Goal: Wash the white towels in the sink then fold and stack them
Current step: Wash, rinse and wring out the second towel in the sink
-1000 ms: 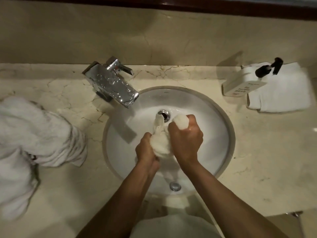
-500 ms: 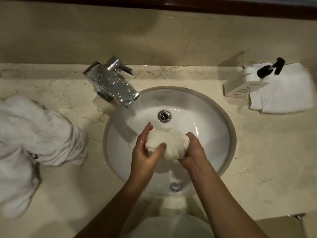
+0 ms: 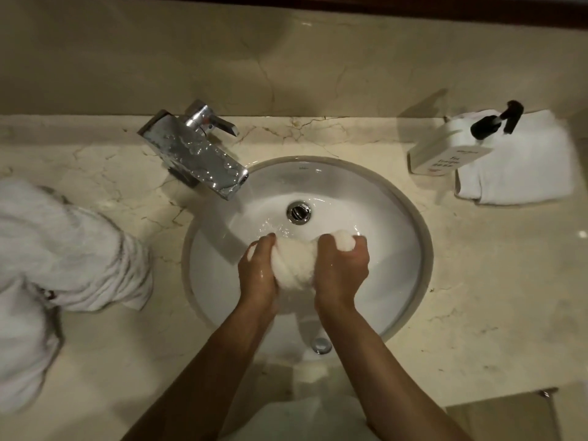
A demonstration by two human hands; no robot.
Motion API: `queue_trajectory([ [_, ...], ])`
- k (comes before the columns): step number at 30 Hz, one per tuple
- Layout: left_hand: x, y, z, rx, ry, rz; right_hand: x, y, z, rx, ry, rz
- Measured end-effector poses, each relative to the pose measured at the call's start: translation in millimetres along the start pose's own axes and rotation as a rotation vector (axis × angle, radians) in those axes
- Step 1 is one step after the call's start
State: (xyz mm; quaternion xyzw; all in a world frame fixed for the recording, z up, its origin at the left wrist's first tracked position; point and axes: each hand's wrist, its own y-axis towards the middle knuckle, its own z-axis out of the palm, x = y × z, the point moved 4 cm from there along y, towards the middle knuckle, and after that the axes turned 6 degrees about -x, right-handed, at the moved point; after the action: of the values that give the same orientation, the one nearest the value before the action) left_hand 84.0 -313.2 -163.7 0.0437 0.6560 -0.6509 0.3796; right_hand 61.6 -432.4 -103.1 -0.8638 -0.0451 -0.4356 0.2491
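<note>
Fingers point(image 3: 358, 245) of our right hand point(image 3: 342, 268) curl tightly round one end of a small wet white towel point(image 3: 296, 265), while our left hand point(image 3: 257, 268) clasps the other end, thumb and fingers wrapped about the bunched cloth. We hold the towel twisted into a thick roll between both hands, over the middle of the round white ceramic sink point(image 3: 397, 218), just near of the chrome drain point(image 3: 298, 212). Water glistens on the basin floor around the drain and on our left hand. At the far left of the sink, the boxy chrome faucet point(image 3: 197, 154), beaded with droplets, reaches over the rim. On the cream marble countertop point(image 3: 477, 281), a heap of crumpled white towels point(image 3: 63, 249) lies at the left, well apart from the sink. At the far right, a neatly folded white towel point(image 3: 521, 167) rests on the counter, with a white pump bottle with a black nozzle point(image 3: 445, 151) standing just beside it on its left and overlapping its edge.
</note>
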Motion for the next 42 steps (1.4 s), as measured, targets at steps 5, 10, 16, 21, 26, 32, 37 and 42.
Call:
queue_trajectory([
  [5, 11, 9, 5, 0.153, 0.107, -0.356, 32, 2, 11, 0.165, -0.260, -0.523],
  [10, 9, 8, 6, 0.323, 0.246, -0.510, 47, -2, 20, 0.292, -0.340, -0.953],
  [16, -1, 10, 13, 0.409, 0.434, -0.569, 66, -6, 28, 0.321, -0.342, -1.293],
  [21, 1, 2, 12, 0.435, 0.547, -0.640, 60, -7, 29, 0.414, -0.375, -1.431],
  [26, -7, 7, 18, 0.385, 0.551, -0.488, 59, -3, 15, 0.358, -0.296, -1.327],
  [32, -24, -2, 10, 0.382, 0.401, -0.088, 32, 25, -10, 0.236, -0.021, -0.235],
  [37, -34, -20, -10, 0.420, 0.289, 0.252, -8, 20, -21, 0.293, 0.178, 0.423],
  [42, -25, -30, 2, 0.272, 0.309, 0.244, -16, 11, -22, 0.119, 0.203, 0.403],
])
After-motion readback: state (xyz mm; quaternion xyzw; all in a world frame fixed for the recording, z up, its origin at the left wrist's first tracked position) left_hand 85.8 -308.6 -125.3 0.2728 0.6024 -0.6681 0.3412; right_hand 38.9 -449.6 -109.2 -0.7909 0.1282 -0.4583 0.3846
